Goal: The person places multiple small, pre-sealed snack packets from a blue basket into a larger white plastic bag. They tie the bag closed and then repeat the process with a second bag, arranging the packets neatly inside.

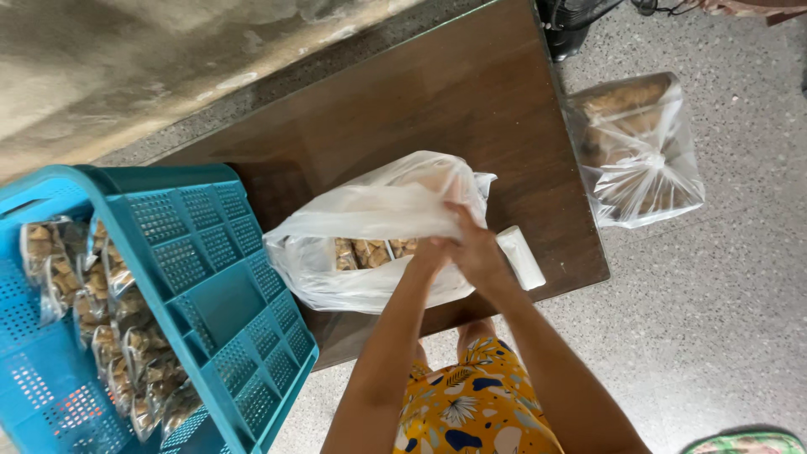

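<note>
From the head camera I look down on a dark brown table (471,92). A thin white plastic bag (370,235) lies on it, full of small snack packs (370,252) that show through the side.

My two hands meet at the bag's open end, on its right side. My right hand (477,252) is closed on the bunched plastic at the mouth. My left hand (430,252) sits just beside it, touching it, and seems to pinch the same plastic, but its fingers are partly hidden.

I think I am at the closing step: the bag looks full and its mouth is gathered. The next move calls for a firm hold on the gathered plastic, so nothing slips out.

A small white roll (521,256) lies on the table just right of my hands. A blue crate (210,277) with more snack packs stands at the left. Another filled, tied clear bag (639,151) rests on the floor (714,319) beyond the table's edge.
</note>
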